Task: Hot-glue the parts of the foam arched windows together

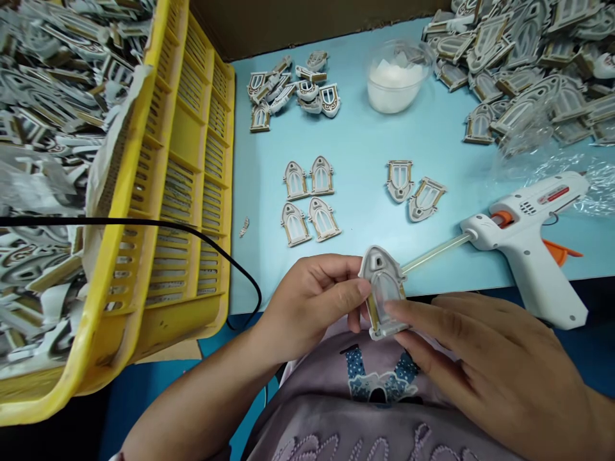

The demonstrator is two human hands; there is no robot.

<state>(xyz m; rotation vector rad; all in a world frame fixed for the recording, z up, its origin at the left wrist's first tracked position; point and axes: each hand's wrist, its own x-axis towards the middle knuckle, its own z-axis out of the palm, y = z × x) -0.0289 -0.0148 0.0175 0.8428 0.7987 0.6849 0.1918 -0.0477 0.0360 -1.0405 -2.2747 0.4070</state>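
**A:** What are you holding right now?

**B:** Your left hand [312, 294] is gripping a small grey arched window frame [383, 291], thumb on its front edge and fingers curled behind it. You are holding it just above your lap, at the near edge of the pale blue surface [365, 141]. Your right hand [485, 358] is lying flat and loose, its fingertips [398, 312] pressing on the lower part of the frame rather than closing around it.

**A:** What is sitting closest to your hands?

**B:** A white glue gun [523, 237] is lying on its side just to the right, its clear glue stick [435, 251] pointing toward the frame. A black cable [144, 223] is running across the left side and dropping off the near edge.

**A:** And further out?

**B:** Four arched window pieces [310, 202] are lying in a neat two-by-two group ahead of you, with two shield-shaped pieces [414, 189] to their right. Beyond them, a loose cluster of pieces [293, 86] is lying beside a clear bowl [396, 77] holding something white. A large heap of similar pieces [523, 57] is filling the far right corner, partly under clear plastic wrap. A yellow slatted crate [182, 192], tilting at your left, is holding many more.
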